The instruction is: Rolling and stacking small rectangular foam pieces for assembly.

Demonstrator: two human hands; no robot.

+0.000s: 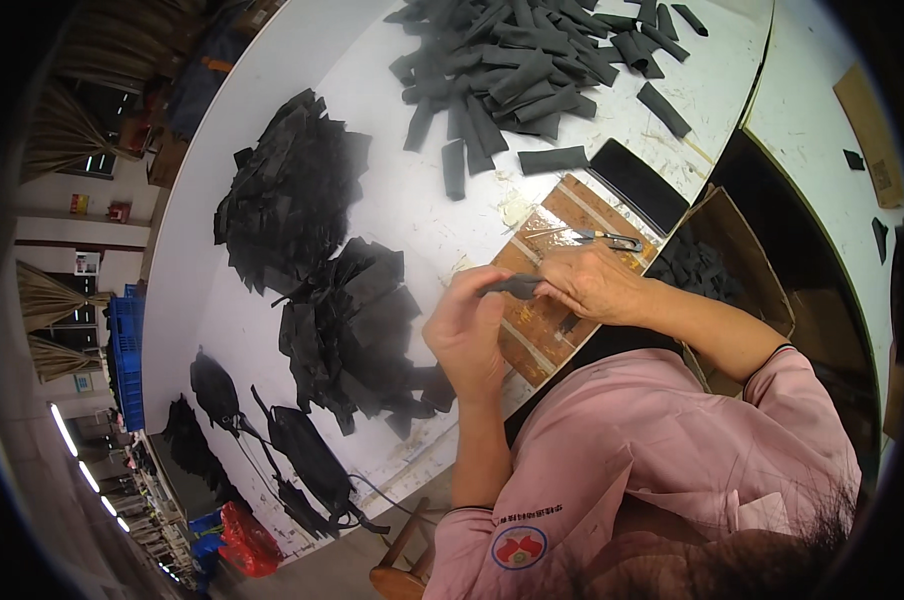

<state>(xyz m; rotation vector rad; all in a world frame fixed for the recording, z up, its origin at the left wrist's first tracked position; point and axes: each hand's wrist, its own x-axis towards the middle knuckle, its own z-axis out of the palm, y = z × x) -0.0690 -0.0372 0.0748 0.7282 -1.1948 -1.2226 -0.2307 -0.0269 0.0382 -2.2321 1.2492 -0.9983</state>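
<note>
My left hand [467,330] holds one end of a small dark grey fabric tube [513,287], its thumb and fingers curled round the piece. At the other end, my right hand [594,282] pinches the fabric between its fingertips. Both hands are over the near edge of a brown striped board [534,338]. Just beyond the right hand, a pair of thread snips [612,241] lies on that board. A black smartphone-like slab [639,186] rests at the board's far corner.
Dark grey fabric tubes [517,75] are heaped at the far side of the white table [392,190]. Black fabric pieces form two piles [297,190] on the left. Black strapped pouches [307,455] lie farther left. A cardboard box [762,265] of dark pieces stands by my right forearm.
</note>
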